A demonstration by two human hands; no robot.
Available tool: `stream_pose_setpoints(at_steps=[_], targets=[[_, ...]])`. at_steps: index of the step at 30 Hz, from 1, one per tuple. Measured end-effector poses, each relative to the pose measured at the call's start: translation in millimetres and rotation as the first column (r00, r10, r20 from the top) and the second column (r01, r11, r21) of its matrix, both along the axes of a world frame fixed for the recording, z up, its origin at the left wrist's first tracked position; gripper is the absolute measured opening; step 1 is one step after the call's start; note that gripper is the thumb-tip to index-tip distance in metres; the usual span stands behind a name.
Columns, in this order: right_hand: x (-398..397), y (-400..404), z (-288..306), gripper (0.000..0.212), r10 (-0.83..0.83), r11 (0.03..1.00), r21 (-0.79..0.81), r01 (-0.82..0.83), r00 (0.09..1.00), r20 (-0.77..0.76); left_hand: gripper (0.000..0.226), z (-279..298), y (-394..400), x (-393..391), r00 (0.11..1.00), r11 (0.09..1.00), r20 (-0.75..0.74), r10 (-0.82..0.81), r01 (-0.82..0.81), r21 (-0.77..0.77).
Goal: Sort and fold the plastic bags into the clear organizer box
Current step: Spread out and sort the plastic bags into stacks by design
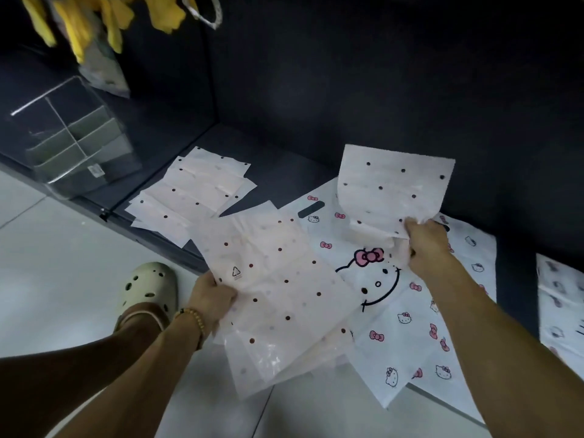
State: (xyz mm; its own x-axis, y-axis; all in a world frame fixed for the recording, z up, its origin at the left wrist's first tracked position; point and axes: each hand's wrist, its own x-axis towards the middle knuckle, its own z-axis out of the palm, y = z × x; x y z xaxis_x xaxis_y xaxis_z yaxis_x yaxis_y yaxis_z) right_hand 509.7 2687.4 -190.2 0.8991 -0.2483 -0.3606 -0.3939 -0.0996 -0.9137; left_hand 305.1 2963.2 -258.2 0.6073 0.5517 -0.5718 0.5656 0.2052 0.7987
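Observation:
My left hand [211, 298] grips the left edge of a pale pink polka-dot plastic bag [278, 295] that hangs flat over the floor edge. Raised and upright over the platform is a second polka-dot bag [392, 191], gripped at its lower corner by my right hand [425, 245]. Under both lies a white cartoon-cat bag with pink bows [410, 327]. A stack of flat polka-dot bags [196, 191] rests on the dark platform. The clear organizer box [72, 140], with dividers, stands at the far left.
The dark platform [284, 165] meets a dark wall behind. More printed bags [561, 298] lie at the right edge. Yellow items [79, 23] hang at the top left. My foot in a cream clog [148, 289] stands on the white tiled floor [47, 263].

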Motion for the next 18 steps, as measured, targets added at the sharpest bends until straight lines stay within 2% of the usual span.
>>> stream_pose_setpoints(at_steps=[1, 3, 5, 7, 9, 10, 12, 14, 15, 16, 17, 18], targets=[[-6, 0, 4, 0.010, 0.044, 0.996, 0.085, -0.040, 0.998, -0.052, 0.032, 1, -2, 1, 1.000, 1.000, 0.004, 0.007, -0.007, -0.013], [-22, 7, 2, 0.019, 0.169, 0.976, 0.155, -0.152, 0.981, -0.098, 0.030, 6, -7, 3, 0.999, 0.998, 0.021, 0.028, -0.027, -0.056], [-43, 26, -7, 0.033, 0.313, 0.949, 0.003, -0.315, 0.942, -0.120, 0.023, 7, -11, 6, 0.994, 0.985, 0.062, 0.086, -0.076, -0.157], [-64, 47, -20, 0.035, 0.464, 0.850, -0.215, -0.480, 0.877, -0.126, 0.029, 11, -11, 7, 0.992, 0.971, 0.071, 0.104, -0.086, -0.222], [-81, 65, -34, 0.020, 0.575, 0.756, -0.294, -0.585, 0.808, -0.130, 0.042, 13, -9, 8, 0.992, 0.954, 0.095, 0.088, -0.057, -0.293], [-88, 72, -38, 0.014, 0.612, 0.713, -0.314, -0.627, 0.775, -0.155, 0.038, 13, -9, 8, 0.992, 0.954, 0.107, 0.064, -0.029, -0.297], [-99, 81, -48, 0.022, 0.694, 0.622, -0.314, -0.717, 0.691, -0.201, 0.028, 13, -13, 7, 0.995, 0.980, 0.101, -0.018, 0.038, -0.193], [-102, 82, -52, 0.034, 0.727, 0.583, -0.426, -0.691, 0.678, -0.105, 0.035, 11, -15, 7, 0.993, 0.995, 0.069, -0.096, 0.098, -0.026], [-98, 79, -54, 0.031, 0.726, 0.573, -0.566, -0.593, 0.687, 0.016, 0.037, 11, -13, 7, 0.992, 0.994, 0.064, -0.111, 0.110, 0.020], [-92, 74, -57, 0.032, 0.742, 0.519, -0.707, -0.481, 0.664, 0.094, 0.038, 13, -11, 6, 0.992, 0.993, 0.056, -0.111, 0.109, 0.032], [-83, 67, -59, 0.039, 0.778, 0.416, -0.810, -0.414, 0.623, 0.081, 0.038, 13, -7, 4, 0.993, 0.994, 0.052, -0.103, 0.102, 0.028], [-72, 59, -61, 0.048, 0.816, 0.269, -0.864, -0.425, 0.577, -0.029, 0.038, 13, -1, 3, 0.994, 0.995, 0.053, -0.094, 0.093, 0.019]])
